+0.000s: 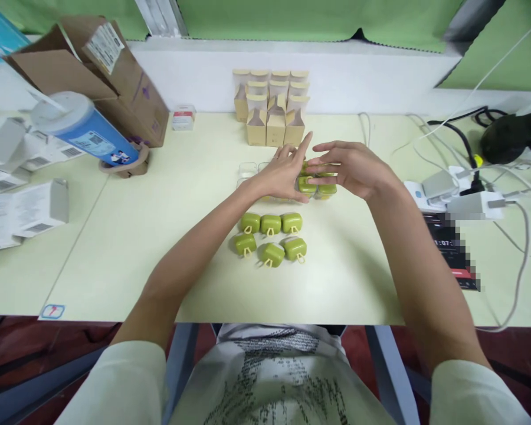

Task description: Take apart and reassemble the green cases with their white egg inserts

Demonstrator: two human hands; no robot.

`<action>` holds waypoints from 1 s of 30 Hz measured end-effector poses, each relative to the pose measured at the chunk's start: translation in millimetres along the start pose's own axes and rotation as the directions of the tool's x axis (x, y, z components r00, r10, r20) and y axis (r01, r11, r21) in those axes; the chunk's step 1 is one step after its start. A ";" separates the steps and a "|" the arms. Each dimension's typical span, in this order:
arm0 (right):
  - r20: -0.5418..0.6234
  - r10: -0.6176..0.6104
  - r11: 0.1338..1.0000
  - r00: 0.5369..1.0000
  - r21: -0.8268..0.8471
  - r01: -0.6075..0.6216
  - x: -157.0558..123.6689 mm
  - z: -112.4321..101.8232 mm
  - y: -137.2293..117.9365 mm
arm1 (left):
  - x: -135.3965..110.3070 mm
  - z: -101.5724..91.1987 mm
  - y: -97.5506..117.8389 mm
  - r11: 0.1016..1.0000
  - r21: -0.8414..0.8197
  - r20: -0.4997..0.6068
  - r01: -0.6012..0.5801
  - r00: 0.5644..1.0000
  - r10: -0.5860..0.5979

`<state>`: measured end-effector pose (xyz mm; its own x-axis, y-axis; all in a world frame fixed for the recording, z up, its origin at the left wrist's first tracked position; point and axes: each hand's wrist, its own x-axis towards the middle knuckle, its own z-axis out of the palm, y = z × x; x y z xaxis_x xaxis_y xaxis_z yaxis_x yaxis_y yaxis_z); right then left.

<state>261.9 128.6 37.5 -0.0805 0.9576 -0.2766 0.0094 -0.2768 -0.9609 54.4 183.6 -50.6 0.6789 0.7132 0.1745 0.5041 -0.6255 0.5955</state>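
My left hand [284, 172] reaches over clear plastic trays [248, 170], its thumb and index finger spread apart and nothing seen in it. To its right, my right hand [354, 168] has its fingers stretched out, tips over or against a group of green cases [326, 190] that seem to sit in clear trays. Whether the fingertips touch them I cannot tell. Nearer to me lie two rows of small olive-green cases with pale loops, among them a front-row case [272, 254] and a back-row case [271, 225]. My left hand hides part of the trays.
Small open cardboard boxes [256, 131] stand by the wall. On the left are a large carton [133, 88], a blue canister [101, 133] and white boxes [39, 206]. Chargers [473, 205], cables and a partly blurred dark screen [455, 254] lie on the right.
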 end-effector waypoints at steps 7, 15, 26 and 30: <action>0.127 0.052 0.990 0.990 -0.136 -0.035 27.5 4.4 14.4 | 9.8 11.2 -1.7 1.000 -0.020 -0.086 0.023 0.996 -0.025; -0.055 -0.069 0.990 0.996 -0.127 0.062 20.6 18.7 10.8 | 12.8 10.6 6.3 0.995 -0.045 -0.071 0.086 0.993 -0.089; 0.070 -0.045 0.994 0.997 -0.093 0.051 -75.7 -4.5 26.0 | 13.3 11.3 3.9 0.996 0.021 -0.049 0.084 0.995 -0.083; 0.117 0.086 0.995 0.989 -0.070 -0.078 -85.6 -0.4 54.6 | 12.6 12.0 5.1 0.993 0.060 -0.024 0.101 0.995 -0.100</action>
<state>269.8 31.5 8.7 -0.1954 0.9145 -0.3543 0.0851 -0.3441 -0.9351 72.0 185.5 -54.8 0.6122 0.7795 0.1329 0.6012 -0.5680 0.5622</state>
